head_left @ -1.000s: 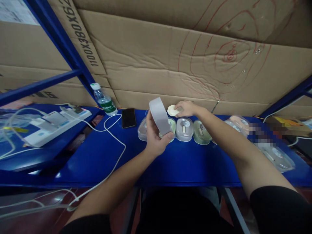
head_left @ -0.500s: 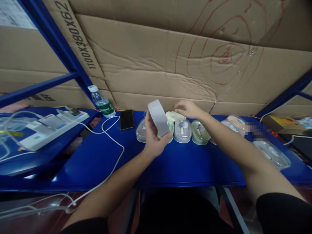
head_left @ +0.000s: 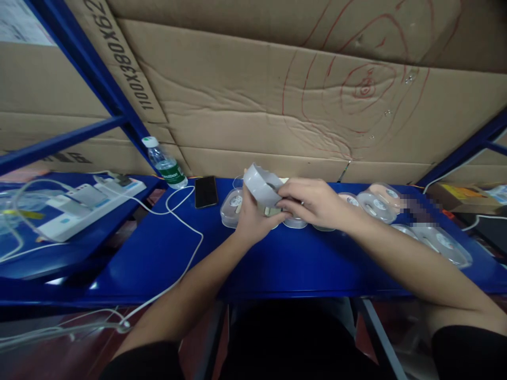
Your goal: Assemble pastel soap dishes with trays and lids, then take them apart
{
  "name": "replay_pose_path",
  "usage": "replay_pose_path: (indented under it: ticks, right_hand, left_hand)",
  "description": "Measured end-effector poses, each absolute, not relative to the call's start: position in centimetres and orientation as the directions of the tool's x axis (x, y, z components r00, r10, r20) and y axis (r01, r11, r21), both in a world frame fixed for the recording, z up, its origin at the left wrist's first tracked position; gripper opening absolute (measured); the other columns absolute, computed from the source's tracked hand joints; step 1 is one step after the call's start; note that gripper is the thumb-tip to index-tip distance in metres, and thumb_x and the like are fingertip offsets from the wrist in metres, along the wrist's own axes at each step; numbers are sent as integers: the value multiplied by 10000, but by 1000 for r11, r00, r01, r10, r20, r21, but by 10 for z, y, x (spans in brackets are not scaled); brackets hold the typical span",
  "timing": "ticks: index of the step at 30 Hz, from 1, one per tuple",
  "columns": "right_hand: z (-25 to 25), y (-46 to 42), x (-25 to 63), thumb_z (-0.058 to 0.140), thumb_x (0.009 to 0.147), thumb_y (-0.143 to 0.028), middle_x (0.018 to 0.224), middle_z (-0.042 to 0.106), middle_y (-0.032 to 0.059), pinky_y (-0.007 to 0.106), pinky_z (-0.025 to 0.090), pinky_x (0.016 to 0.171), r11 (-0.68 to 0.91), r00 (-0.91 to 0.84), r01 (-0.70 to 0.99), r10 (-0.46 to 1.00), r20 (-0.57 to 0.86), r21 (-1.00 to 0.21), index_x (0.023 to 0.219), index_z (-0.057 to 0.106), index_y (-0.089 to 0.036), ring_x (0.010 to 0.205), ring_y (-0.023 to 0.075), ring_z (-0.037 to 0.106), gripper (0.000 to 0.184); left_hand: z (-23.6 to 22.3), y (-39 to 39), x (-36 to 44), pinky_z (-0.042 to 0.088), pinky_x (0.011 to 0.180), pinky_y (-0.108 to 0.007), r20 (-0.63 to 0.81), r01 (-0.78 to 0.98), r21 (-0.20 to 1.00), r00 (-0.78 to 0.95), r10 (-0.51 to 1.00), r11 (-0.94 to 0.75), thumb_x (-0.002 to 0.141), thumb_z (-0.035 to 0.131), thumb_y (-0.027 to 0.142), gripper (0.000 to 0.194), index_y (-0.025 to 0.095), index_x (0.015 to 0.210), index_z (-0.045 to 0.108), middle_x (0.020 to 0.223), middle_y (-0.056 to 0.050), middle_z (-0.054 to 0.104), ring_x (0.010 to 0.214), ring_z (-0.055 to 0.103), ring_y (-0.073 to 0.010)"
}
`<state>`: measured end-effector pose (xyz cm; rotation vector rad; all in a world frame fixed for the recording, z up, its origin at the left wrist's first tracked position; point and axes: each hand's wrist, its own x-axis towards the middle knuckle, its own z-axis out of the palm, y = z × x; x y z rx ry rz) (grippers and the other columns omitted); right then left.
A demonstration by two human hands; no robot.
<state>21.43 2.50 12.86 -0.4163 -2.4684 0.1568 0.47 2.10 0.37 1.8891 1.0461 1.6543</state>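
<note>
My left hand [head_left: 249, 219] is closed around a grey roll of tape or labels [head_left: 262, 184], held above the blue shelf [head_left: 253, 258]. My right hand [head_left: 311, 200] has come up against the roll from the right, its fingers pinched at the roll's edge. Under and behind both hands runs a row of small devices in clear plastic shells [head_left: 232, 206]. More of these shells [head_left: 376, 200] lie to the right.
A water bottle [head_left: 162, 163] and a black phone [head_left: 205, 191] stand at the back left of the shelf. A white cable [head_left: 186, 221] loops across it. White power strips [head_left: 83, 198] lie on the left shelf. A cardboard wall [head_left: 277, 95] rises behind.
My right hand left the cream device at the back of the row and moved to the roll in my left hand. The roll has tilted flatter.
</note>
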Motion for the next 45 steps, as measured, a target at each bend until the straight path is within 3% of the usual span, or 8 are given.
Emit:
replay_pose_path:
  ticks: [4,9,16,22,28,34,40,45]
  right_hand:
    - [127,74,256,581,1096,-401,1032,786,92,370,515,831,847,-702,519,500,507,-116,1090,757,-232,936,258,711,244]
    - [107,150,311,600,1001,-306,1168,835,143,412,515,932,668,-650,743,737,186,-52,1116,821,-193,1080,322,747,274]
    - [75,167,323,632,962,-281,1129,871,88,381,494,792,525,-520,847,850,-79,83,1028,877,-276,1003,304,787,253]
    - [69,175,309,647,946,-249,1155,879,58,390,531,854,535,-538,843,833,-131,-56,1015,890,-304,1031,304,801,259]
    - [62,183,294,582,1022,-332,1169,871,97,381,560,897,503,-510,859,828,-235,-90,1021,869,-253,1047,305,804,298]
    - [68,175,292,563,1034,-402,1261,851,117,404,560,958,494,-500,866,846,-182,-84,1132,864,-235,1152,340,784,358]
    - [83,128,311,625,994,-411,1172,862,95,402,573,902,522,-469,808,851,238,-275,1244,832,-229,1000,289,795,372]
    - [85,71,325,650,1005,-430,1135,860,92,426,592,911,622,-492,689,778,390,-372,1194,837,-227,989,282,800,334]
  left_hand:
    - [26,32,-25,300,1331,-648,704,539,577,54,709,-614,877,729,846,989,242,1626,502,1679,-195,546,1608,450,-448]
    - [57,64,-60,425,1237,-587,354,814,524,62,933,-253,1063,378,757,745,189,1342,771,1435,-170,763,1414,659,-408]
    - [66,122,-74,456,1214,-500,18,873,484,53,998,-55,981,421,835,915,86,1410,724,1562,-254,669,1477,617,-425]
    - [62,149,-75,543,1047,-452,-76,882,466,110,991,-62,977,339,867,887,151,1167,826,1337,-220,803,1248,748,-407]
    - [71,164,-45,561,989,-426,-212,900,413,243,946,-139,921,527,832,752,174,1107,841,1295,-186,822,1160,770,-379]
    - [69,182,-10,544,1014,-404,-320,942,289,264,910,-172,924,528,871,795,164,1108,842,1364,-216,794,1246,746,-392]
    - [46,197,-8,538,1053,-456,-306,946,303,211,928,-115,891,552,901,871,174,1299,804,1447,-253,747,1355,704,-442]
    - [41,202,-9,500,1149,-511,-260,949,303,176,949,-94,886,547,896,1008,127,1526,661,1636,-301,581,1504,593,-473]
